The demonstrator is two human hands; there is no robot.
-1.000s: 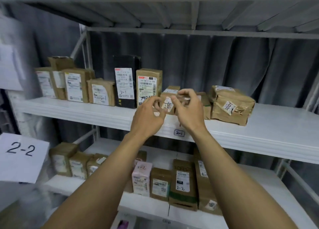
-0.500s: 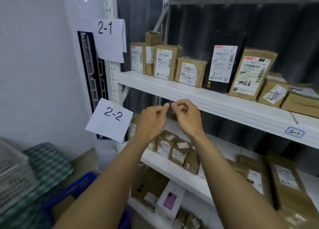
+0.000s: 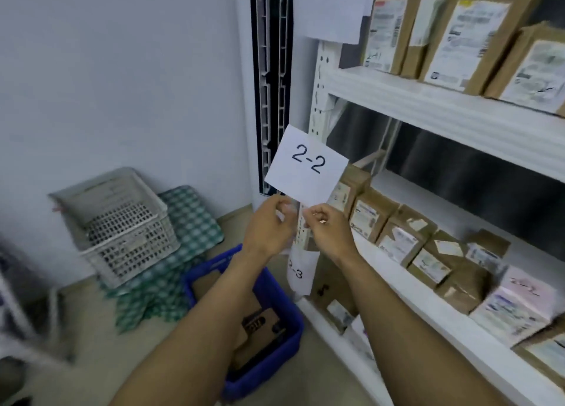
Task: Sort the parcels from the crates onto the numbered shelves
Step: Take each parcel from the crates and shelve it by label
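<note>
My left hand (image 3: 269,226) and my right hand (image 3: 327,232) are raised close together, fingers curled, fingertips nearly meeting; I see nothing plainly held between them. They hover below the paper sign "2-2" (image 3: 305,164) on the rack post. Beneath my forearms a blue crate (image 3: 220,260) on the floor holds a brown parcel (image 3: 260,323). Brown parcels with white labels (image 3: 394,240) line the middle shelf (image 3: 428,310), along with a pink one (image 3: 516,310). More labelled parcels (image 3: 388,32) stand on the upper shelf (image 3: 443,109).
A pale perforated crate (image 3: 122,225) leans tilted against the wall at left, on a green checked cloth (image 3: 189,219). A sign "2-3" (image 3: 298,272) hangs lower on the post. A tall white unit with a dark slot (image 3: 270,84) stands beside the rack.
The view has swung left and down from the upper shelf to the floor and crates. Both hands have stayed together, pulled back from the shelf and lowered below the 2-2 sign.
</note>
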